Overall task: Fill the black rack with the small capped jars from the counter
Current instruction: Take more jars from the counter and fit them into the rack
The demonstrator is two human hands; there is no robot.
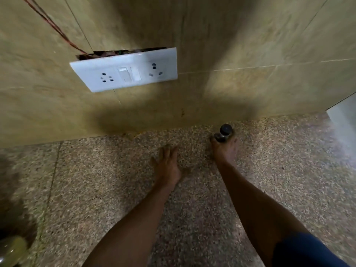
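Here, from the head view, your right hand reaches to the back of the speckled counter, near the tiled wall, with its fingers closed round two small jars with dark caps, one just behind the other. The blur keeps me from seeing how firm that hold is. Your left hand hovers low over the counter with the fingers stretched out flat and nothing in it.

The black rack is nowhere in this view, so you cannot judge how many slots are filled. I would put you in the fetching part of the job, with both jars yet to be carried over.

Counting: two capped jars, one white socket plate on the wall, and one yellowish blurred object at the lower left edge.
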